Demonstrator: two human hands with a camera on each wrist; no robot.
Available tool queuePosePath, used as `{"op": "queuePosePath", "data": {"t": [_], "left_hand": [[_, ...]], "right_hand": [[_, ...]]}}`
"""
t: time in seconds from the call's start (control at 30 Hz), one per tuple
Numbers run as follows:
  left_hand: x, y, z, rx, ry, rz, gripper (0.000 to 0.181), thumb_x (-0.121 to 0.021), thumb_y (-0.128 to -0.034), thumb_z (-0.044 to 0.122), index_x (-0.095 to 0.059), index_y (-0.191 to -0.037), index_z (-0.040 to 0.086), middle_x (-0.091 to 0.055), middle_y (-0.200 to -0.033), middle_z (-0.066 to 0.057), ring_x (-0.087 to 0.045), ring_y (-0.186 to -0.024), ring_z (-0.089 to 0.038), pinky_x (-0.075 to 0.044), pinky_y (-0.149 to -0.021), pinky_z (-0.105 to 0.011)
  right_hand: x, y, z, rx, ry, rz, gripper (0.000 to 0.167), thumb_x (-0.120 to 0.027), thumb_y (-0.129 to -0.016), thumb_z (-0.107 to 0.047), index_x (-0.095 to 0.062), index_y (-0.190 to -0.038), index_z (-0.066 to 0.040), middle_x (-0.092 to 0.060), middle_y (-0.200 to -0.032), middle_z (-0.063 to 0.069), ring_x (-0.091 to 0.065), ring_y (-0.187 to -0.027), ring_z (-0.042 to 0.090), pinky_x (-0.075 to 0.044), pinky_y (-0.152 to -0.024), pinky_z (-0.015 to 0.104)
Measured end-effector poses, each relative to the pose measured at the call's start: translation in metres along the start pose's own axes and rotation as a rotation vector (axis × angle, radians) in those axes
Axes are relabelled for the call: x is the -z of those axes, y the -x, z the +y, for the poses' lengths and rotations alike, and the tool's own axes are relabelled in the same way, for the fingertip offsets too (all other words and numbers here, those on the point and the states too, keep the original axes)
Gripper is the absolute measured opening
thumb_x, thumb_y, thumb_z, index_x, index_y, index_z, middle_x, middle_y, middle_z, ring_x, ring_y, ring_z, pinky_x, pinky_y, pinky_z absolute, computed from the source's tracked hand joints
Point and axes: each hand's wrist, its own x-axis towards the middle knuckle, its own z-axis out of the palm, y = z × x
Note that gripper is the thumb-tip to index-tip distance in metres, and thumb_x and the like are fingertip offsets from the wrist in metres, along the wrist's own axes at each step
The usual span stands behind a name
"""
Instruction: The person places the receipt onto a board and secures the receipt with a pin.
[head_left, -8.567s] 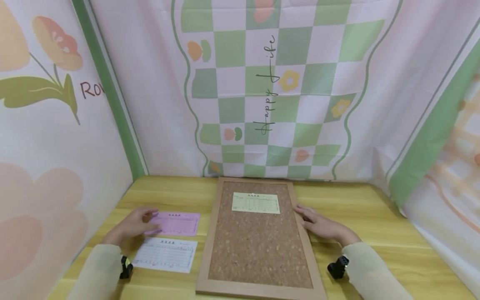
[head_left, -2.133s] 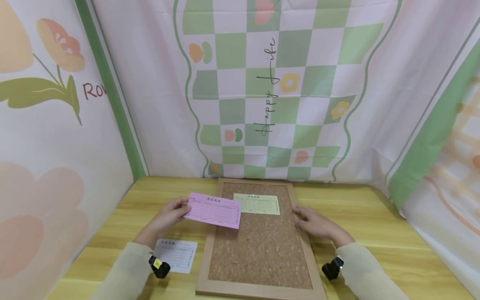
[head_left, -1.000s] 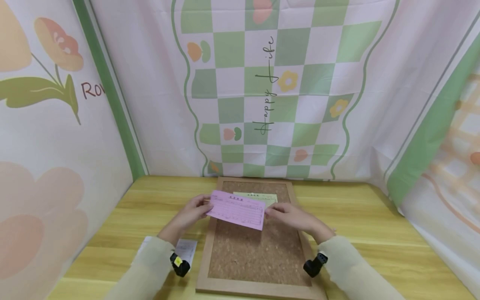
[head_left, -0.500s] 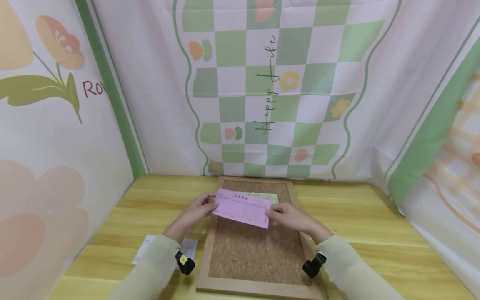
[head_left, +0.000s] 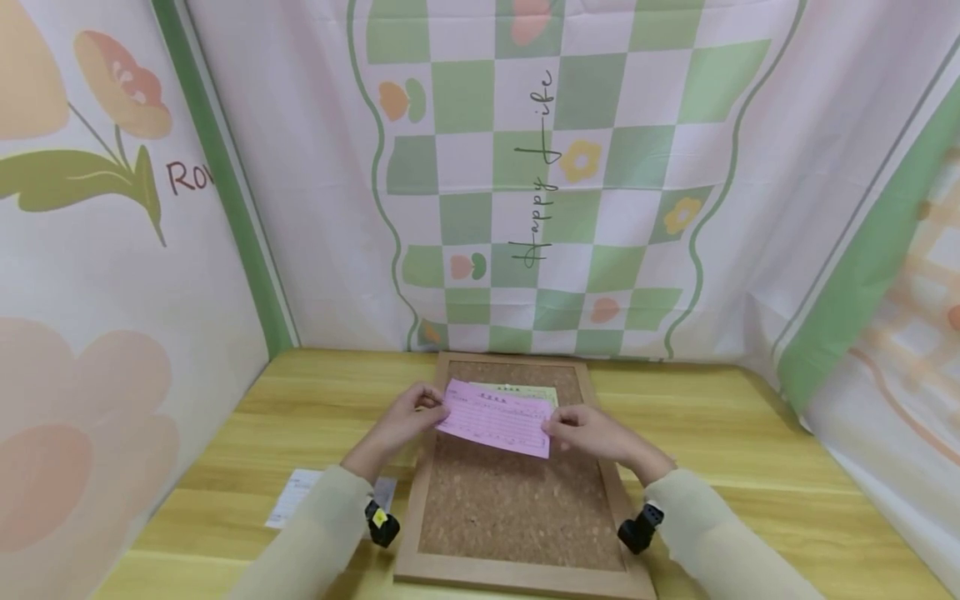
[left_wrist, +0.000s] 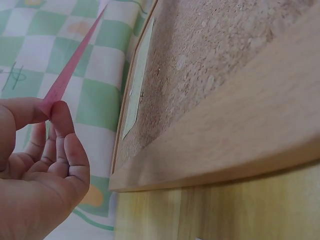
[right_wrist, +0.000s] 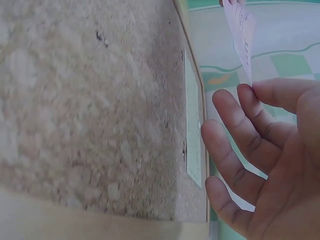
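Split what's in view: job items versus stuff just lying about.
Job, judging by use: pink slip, pinched by left hand and right hand; corkboard; green slip on it; probably white slip.

Just around: table, checkered backdrop, wrist cameras.

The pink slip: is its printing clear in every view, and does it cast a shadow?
Head view: the printing on the pink slip is too small to read, with a soft shadow on the cork board; left wrist: slip nearly edge-on, no print legible; right wrist: slanted, only a few soft marks.
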Motion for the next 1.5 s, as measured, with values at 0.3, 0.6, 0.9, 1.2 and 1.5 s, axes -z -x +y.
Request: {"op": "queuePosePath", "data": {"t": [0.3,0.6,0.9,1.2,1.5], "left_hand": [[-0.006,0.0,0.006,0.005,-0.115,-0.034,0.007,-0.067,-0.0948,0.008,-0.062,-0.098,0.005,-0.061,-0.093,-0.006,-0.055,-0.085,-0.019,-0.046,-0.07,-0.029],[-0.012,0.0,0.01,-0.021,-0.196,-0.093,0.007,-0.066,-0.0926,0.005,-0.061,-0.098,0.003,-0.06,-0.087,-0.006,-0.055,-0.078,-0.016,-0.046,-0.067,-0.028],[-0.015,-0.003,0.008,-0.055,-0.308,-0.176,0.007,-0.067,-0.0928,0.008,-0.061,-0.097,0.006,-0.06,-0.088,-0.004,-0.056,-0.08,-0.017,-0.047,-0.067,-0.029],[-0.02,-0.011,0.002,-0.059,-0.375,-0.226,0.006,-0.068,-0.0911,0.006,-0.062,-0.093,0.007,-0.059,-0.08,-0.001,-0.055,-0.069,-0.013,-0.046,-0.06,-0.026],[-0.023,-0.012,-0.001,-0.02,-0.368,-0.268,0.006,-0.066,-0.0929,0.004,-0.06,-0.094,0.004,-0.059,-0.079,-0.003,-0.056,-0.066,-0.014,-0.048,-0.057,-0.027]], "right_hand": [[0.003,0.005,0.005,-0.006,0.02,0.031,0.026,-0.06,-0.102,-0.024,-0.067,-0.089,-0.003,-0.065,-0.087,0.011,-0.056,-0.077,0.021,-0.047,-0.067,0.033],[0.006,0.01,0.009,-0.036,0.036,0.046,0.028,-0.062,-0.101,-0.023,-0.066,-0.088,0.001,-0.063,-0.081,0.009,-0.056,-0.074,0.02,-0.046,-0.063,0.03],[0.007,0.01,0.015,-0.107,0.055,0.021,0.027,-0.062,-0.1,-0.024,-0.066,-0.086,-0.002,-0.064,-0.08,0.006,-0.057,-0.071,0.018,-0.046,-0.06,0.029],[0.007,0.007,0.021,-0.091,0.067,-0.028,0.027,-0.062,-0.1,-0.02,-0.065,-0.082,0.0,-0.063,-0.078,0.006,-0.056,-0.07,0.018,-0.045,-0.059,0.028],[0.006,0.005,0.02,-0.14,0.106,-0.037,0.026,-0.062,-0.1,-0.021,-0.065,-0.082,-0.002,-0.062,-0.076,0.005,-0.052,-0.068,0.016,-0.042,-0.058,0.029]]}}
